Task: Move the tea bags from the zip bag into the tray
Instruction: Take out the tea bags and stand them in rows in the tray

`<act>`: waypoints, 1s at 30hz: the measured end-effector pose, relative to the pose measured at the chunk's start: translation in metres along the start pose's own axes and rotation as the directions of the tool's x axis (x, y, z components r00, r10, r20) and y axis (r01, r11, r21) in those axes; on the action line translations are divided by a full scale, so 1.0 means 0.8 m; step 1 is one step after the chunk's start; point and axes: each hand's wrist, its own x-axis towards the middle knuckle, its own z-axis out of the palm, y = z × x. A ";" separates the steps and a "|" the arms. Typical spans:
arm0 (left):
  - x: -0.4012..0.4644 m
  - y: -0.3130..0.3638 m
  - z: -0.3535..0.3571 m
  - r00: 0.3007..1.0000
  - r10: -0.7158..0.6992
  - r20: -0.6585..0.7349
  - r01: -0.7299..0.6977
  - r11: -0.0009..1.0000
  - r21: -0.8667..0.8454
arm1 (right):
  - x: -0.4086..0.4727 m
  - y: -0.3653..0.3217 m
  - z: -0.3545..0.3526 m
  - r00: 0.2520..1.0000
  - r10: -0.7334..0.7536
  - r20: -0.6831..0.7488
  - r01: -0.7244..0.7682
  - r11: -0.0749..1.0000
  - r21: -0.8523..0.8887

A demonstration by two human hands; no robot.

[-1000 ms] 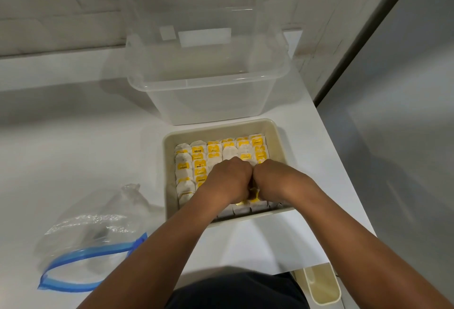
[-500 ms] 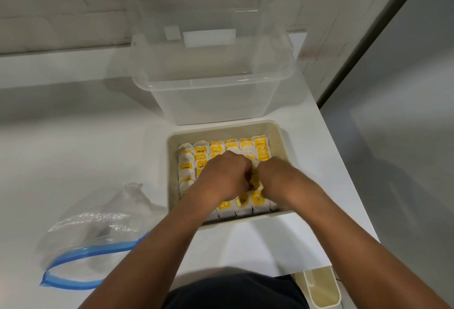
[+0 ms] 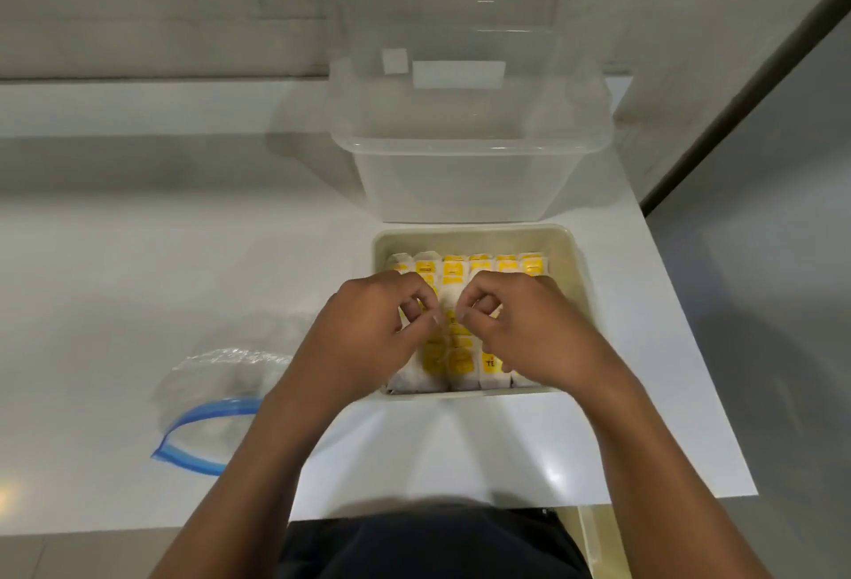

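i start at the left side of the white table (image 3: 138, 256), where the zip bag (image 3: 221, 390) lies crumpled near the front edge, its blue zip strip gaping toward me; i cannot tell whether anything is left inside it. next along, my left hand (image 3: 368, 339) reaches over the cream tray (image 3: 578, 274), which sits toward the table's right edge, well apart from the bag. the left hand's fingers are curled, thumb and fingertips drawn together just above the tea bags (image 3: 453, 355), but i cannot tell whether they pinch one or hold nothing. the tea bags stand packed in rows in the tray, white sachets with yellow labels, filling it from the near wall to the far wall. my right hand (image 3: 529, 330) hovers just beside the left, nearly touching it over the middle of the tray, fingers curled the same way, thumb against forefinger; again i cannot tell what, if anything, it grips. behind the tray, touching or just shy of its far wall, a clear plastic tub (image 3: 465, 146) stands at the table's back right corner.
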 end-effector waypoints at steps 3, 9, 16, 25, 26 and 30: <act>-0.032 -0.006 -0.032 0.995 0.011 -0.100 -0.008 1.000 0.028 | -0.016 -0.042 0.030 0.994 -0.105 -0.032 0.108 0.987 0.122; -0.123 -0.050 -0.099 0.974 0.001 -0.228 0.035 0.987 0.154 | -0.043 -0.117 0.103 0.960 -0.238 0.148 0.198 0.950 0.242; -0.198 -0.122 -0.106 0.959 -0.006 -0.282 0.076 0.968 0.239 | -0.047 -0.151 0.173 0.954 -0.230 0.193 0.176 0.950 0.259; -0.205 -0.201 -0.100 0.961 -0.134 -0.242 0.173 0.974 0.147 | -0.044 -0.170 0.246 0.943 -0.175 0.283 0.235 0.952 -0.195; -0.203 -0.205 -0.099 0.960 -0.124 -0.252 0.162 0.977 0.135 | -0.034 -0.168 0.258 0.947 -0.156 0.281 0.229 0.942 -0.246; -0.198 -0.215 -0.100 0.959 -0.100 -0.265 0.128 0.988 0.091 | 0.011 -0.173 0.295 0.977 0.071 0.199 0.008 0.928 -0.372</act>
